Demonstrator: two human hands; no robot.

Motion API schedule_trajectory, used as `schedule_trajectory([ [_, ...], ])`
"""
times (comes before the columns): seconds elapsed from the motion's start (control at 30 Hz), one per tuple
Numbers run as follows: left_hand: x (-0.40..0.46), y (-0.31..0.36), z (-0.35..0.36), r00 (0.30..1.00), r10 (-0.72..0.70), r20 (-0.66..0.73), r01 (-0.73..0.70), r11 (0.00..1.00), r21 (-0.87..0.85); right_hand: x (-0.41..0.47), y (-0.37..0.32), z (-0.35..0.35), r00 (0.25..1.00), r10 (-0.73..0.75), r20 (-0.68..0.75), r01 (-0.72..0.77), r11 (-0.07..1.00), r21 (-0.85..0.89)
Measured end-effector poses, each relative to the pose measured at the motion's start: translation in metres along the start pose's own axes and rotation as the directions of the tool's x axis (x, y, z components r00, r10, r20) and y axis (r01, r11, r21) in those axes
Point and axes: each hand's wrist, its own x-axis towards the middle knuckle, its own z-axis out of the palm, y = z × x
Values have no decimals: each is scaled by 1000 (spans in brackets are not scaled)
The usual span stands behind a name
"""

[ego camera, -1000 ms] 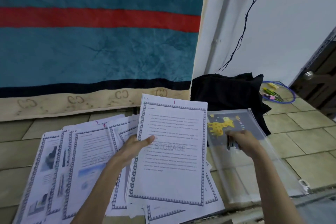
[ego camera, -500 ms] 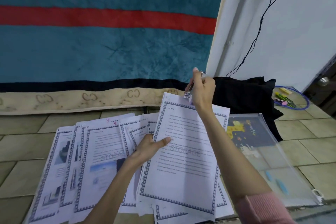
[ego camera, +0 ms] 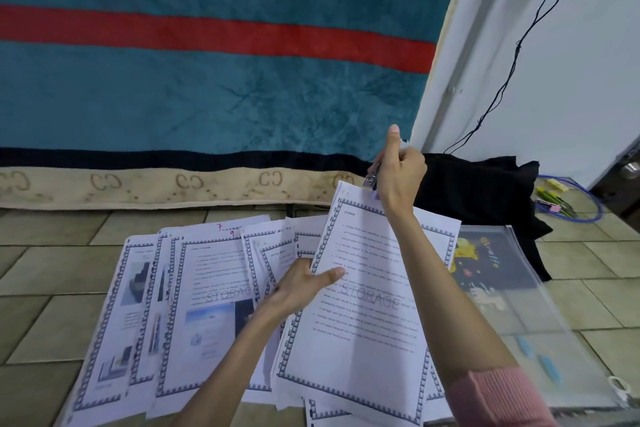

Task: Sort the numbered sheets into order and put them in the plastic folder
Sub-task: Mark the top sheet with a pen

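Several bordered printed sheets (ego camera: 207, 295) lie fanned on the tiled floor, two showing handwritten numbers 7 and 9. My left hand (ego camera: 304, 282) grips the left edge of a small stack headed STORAGE (ego camera: 363, 322), thumb on top. My right hand (ego camera: 398, 173) holds a small stapler (ego camera: 371, 181) at the stack's top edge, fingers curled round it. The clear plastic folder (ego camera: 540, 333), with a giraffe picture inside, lies on the floor to the right.
A teal blanket with a red stripe (ego camera: 207, 80) hangs behind. Black cloth (ego camera: 485, 198) is heaped by the white wall (ego camera: 554, 80), with a black cable and a blue cord with small coloured items (ego camera: 561, 204) beyond. A dark door (ego camera: 623, 180) stands far right.
My right hand left the folder, came up with the stapler and now holds it at the top of the STORAGE stack. The left hand keeps its grip on the stack.
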Motion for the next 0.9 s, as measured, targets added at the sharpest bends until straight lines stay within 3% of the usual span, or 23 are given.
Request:
schedule_trajectory([
  [0.1, -1, 3, -1, 1000, -9, 2, 9, 1000, 14, -2, 1, -4, 1000, 13, 12, -13, 999, -41],
  [0.23, -1, 2, -2, 1000, -14, 9, 13, 1000, 3, 0, 4, -14, 992, 90, -91, -91, 996, -1],
  [0.33, 1, -1, 0, 999, -36, 31, 36, 999, 21, -2, 6, -15, 997, 71, -2, -70, 983, -168],
  [0.43, 3, -1, 6, 997, -71, 29, 70, 997, 37, -10, 4, -6, 991, 90, 94, -68, 975, -212],
  [0.6, 5, 1, 12, 994, -104, -26, 107, 986, 126, -19, -12, 6, 981, 101, 167, -81, 989, -123],
  [0.9, -3, 4, 16, 999, -2, 37, 1, 999, 34, -13, -6, 13, 982, 120, 149, -111, 991, -70],
])
